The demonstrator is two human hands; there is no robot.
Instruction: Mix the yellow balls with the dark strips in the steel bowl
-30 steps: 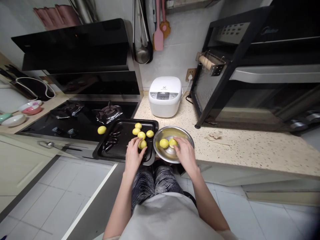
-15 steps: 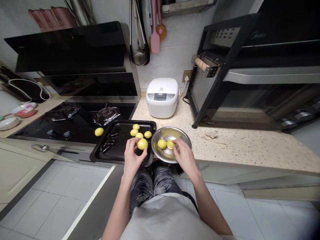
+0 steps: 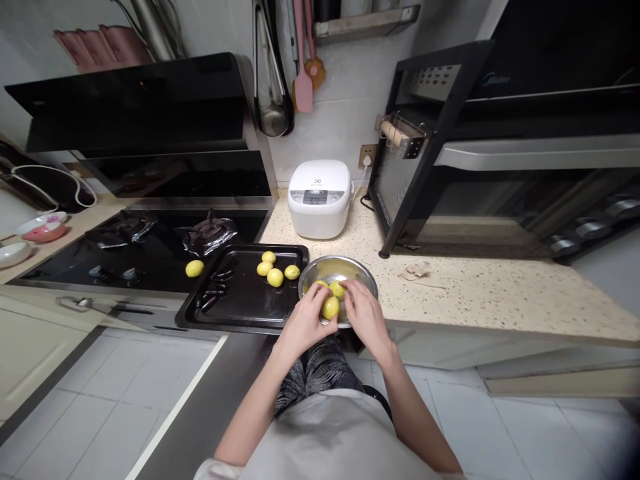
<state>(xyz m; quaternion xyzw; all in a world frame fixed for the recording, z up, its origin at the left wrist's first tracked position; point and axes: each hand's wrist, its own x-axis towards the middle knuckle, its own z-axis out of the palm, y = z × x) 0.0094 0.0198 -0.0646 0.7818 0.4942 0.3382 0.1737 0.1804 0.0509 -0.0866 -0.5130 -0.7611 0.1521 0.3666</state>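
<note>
Since the earlier frame, your left hand [image 3: 305,320] has carried the held lemon [image 3: 331,307] from above the baking tray [image 3: 245,310] to the steel bowl [image 3: 363,273]. Nearest you, this hand is partly closed, pinching its lemon between thumb and fingers over the bowl's near side; whether the fruit touches the bottom cannot be told. Your right hand [image 3: 367,315], fingers loosely curved, sets its fingertips against a second lemon [image 3: 337,289] in the bowl; whether it grips cannot be told. A third lemon [image 3: 323,284] shows partly behind your left fingers. Leftward, four lemons [image 3: 275,277] lie on the tray, a single lemon [image 3: 195,269] on the stove [image 3: 160,259]. Beyond the bowl, a white rice cooker [image 3: 320,210] stands on the desk [image 3: 480,293].
</note>
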